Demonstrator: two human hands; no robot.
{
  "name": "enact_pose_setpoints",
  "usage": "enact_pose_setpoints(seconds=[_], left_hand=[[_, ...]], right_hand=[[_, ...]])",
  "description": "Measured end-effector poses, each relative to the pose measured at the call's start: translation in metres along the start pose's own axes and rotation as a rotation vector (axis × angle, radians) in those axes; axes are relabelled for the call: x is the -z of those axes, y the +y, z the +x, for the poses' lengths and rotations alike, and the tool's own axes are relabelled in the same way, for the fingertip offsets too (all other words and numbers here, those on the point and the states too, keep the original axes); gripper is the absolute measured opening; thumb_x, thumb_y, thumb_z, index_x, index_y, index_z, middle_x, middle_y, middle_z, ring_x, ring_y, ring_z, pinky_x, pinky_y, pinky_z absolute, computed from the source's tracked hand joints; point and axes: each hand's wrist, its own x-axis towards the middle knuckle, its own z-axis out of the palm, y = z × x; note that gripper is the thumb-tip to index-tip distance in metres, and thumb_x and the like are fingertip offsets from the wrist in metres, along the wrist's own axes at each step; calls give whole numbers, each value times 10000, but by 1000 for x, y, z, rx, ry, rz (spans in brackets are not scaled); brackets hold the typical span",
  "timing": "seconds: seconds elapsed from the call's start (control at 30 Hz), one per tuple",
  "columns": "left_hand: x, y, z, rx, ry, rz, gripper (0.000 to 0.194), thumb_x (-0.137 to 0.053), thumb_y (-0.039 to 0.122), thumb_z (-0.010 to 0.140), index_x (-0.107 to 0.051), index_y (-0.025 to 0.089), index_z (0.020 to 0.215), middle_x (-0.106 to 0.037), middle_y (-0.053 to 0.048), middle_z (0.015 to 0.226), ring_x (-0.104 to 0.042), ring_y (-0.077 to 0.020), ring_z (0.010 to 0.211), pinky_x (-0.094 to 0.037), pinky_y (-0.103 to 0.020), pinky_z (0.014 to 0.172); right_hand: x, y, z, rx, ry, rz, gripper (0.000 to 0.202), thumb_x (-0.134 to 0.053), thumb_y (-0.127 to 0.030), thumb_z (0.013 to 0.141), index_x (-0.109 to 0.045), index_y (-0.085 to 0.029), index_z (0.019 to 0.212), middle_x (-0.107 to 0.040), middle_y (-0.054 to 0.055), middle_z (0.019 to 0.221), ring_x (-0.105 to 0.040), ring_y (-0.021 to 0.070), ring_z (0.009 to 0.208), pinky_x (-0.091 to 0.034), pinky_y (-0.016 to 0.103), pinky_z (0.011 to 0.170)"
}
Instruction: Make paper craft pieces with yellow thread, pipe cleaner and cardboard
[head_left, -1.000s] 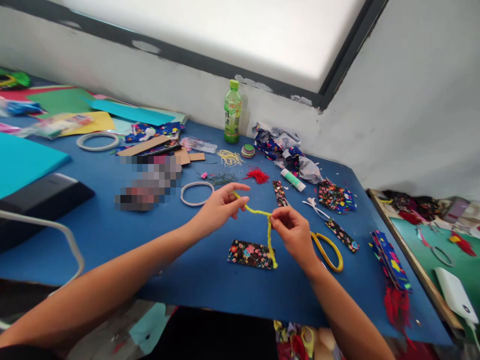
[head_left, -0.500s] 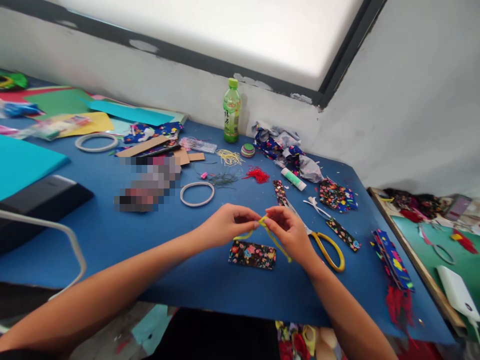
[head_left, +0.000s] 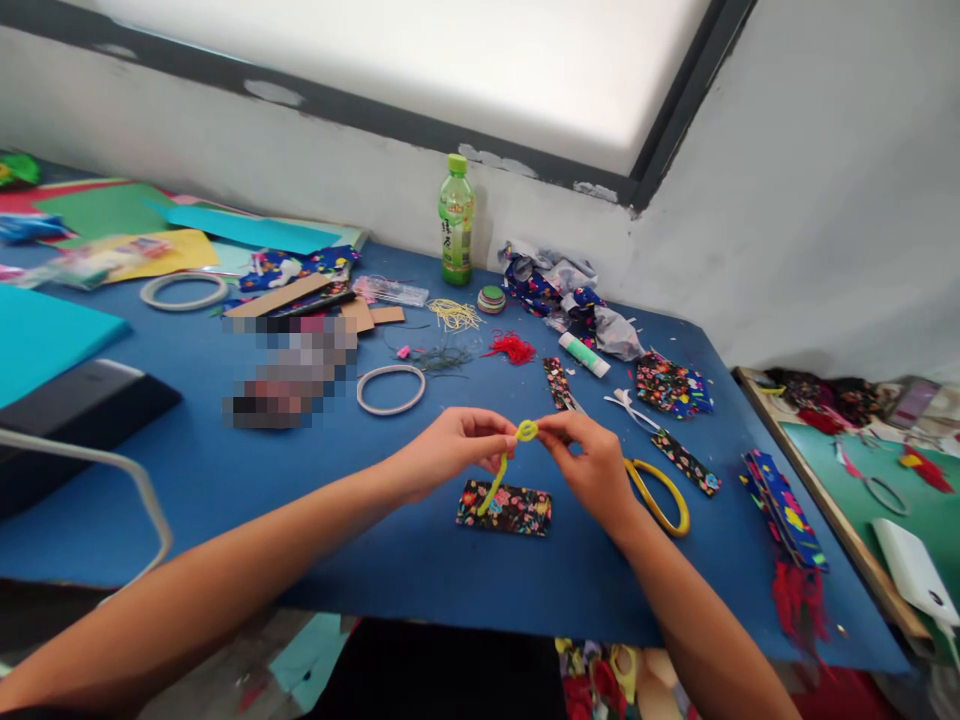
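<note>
Between my hands is a yellow cord (head_left: 527,431) with a small loop in it. My left hand (head_left: 466,443) pinches the loop's left side, and one end hangs down over a dark floral fabric piece (head_left: 517,512) lying on the table. My right hand (head_left: 581,455) pinches the cord at the loop's right side. Yellow-handled scissors (head_left: 679,505) lie right of my right hand, their blades partly hidden by it. A narrow floral strip (head_left: 686,462) rests beyond the scissors.
Behind my hands on the blue table (head_left: 375,560) are a tape roll (head_left: 391,390), red threads (head_left: 511,348), yellow strings (head_left: 454,315), a glue stick (head_left: 584,355) and a green bottle (head_left: 456,222). A blue patterned bundle (head_left: 784,512) lies at the right.
The yellow cord now shows a round loop between my fingertips, with one end hanging at the left. The end that slanted down at the right no longer shows. My right hand has shifted slightly right.
</note>
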Motion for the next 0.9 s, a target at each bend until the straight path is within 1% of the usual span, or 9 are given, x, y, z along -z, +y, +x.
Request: enact_pose_setpoints(seconds=[0.07, 0.13, 0.27, 0.37, 0.57, 0.7, 0.8, 0.87, 0.9], left_hand=[[0, 0, 0, 15, -13, 14, 188, -720, 278, 670, -672, 135, 782, -640, 22, 639, -543, -69, 561, -436, -191, 579], [-1, -1, -1, 30, -27, 21, 182, -717, 277, 675, -665, 136, 777, -637, 28, 631, -537, -64, 550, -428, -183, 568], [-1, -5, -1, 67, -72, 8, 195, -721, 293, 685, -662, 138, 787, -657, 17, 664, -562, -69, 547, -456, -194, 572], [-2, -8, -1, 78, -97, -12, 224, -734, 317, 682, -665, 133, 790, -679, -5, 701, -600, -90, 581, -483, -213, 589], [-6, -11, 1, -6, 28, -50, 288, -787, 339, 616, -633, 126, 735, -657, 10, 639, -616, -109, 620, -496, -227, 614], [-8, -14, 2, -68, 51, -26, 296, -786, 326, 620, -599, 125, 731, -649, 14, 652, -623, -113, 640, -502, -225, 607], [-8, -15, 2, -116, 55, -40, 342, -787, 313, 630, -570, 142, 831, -672, 10, 694, -640, -123, 658, -506, -219, 583], [-8, -16, 1, -141, 38, -52, 358, -776, 324, 655, -574, 141, 887, -685, -1, 724, -645, -123, 663, -516, -219, 579], [-8, -16, 1, -151, 33, -59, 355, -772, 332, 664, -581, 136, 889, -685, -5, 734, -646, -122, 662, -520, -217, 577]], right_hand=[[1, 0, 0, 69, 7, -60, 126, -550, -196, 880, -672, -220, 898, -694, 35, 826, -642, 157, 771, -495, 270, 722], [2, 0, 1, 105, 13, -93, 143, -537, -174, 883, -672, -220, 892, -692, 35, 818, -643, 158, 775, -492, 267, 726], [2, 3, 1, 118, -5, -114, 162, -528, -167, 885, -680, -222, 889, -690, 41, 821, -641, 169, 783, -491, 280, 737], [-1, 7, 0, 111, -30, -116, 168, -520, -185, 896, -683, -223, 912, -688, 46, 839, -640, 173, 802, -487, 285, 751], [-10, 8, -4, 54, -101, -103, 174, -525, -258, 908, -692, -226, 948, -692, 51, 838, -640, 176, 779, -481, 286, 724], [-11, 5, -4, 27, -110, -53, 183, -512, -241, 914, -689, -227, 959, -688, 48, 843, -635, 173, 787, -474, 282, 728], [-12, 5, -3, 34, -106, -36, 163, -523, -220, 907, -683, -217, 932, -678, 46, 837, -628, 172, 792, -474, 279, 725], [-12, 4, -3, 60, -77, -67, 147, -531, -220, 902, -674, -206, 932, -675, 56, 874, -621, 184, 838, -470, 303, 771], [-12, 4, -3, 71, -36, -95, 138, -540, -229, 897, -666, -202, 946, -669, 67, 914, -612, 195, 880, -465, 323, 807]])
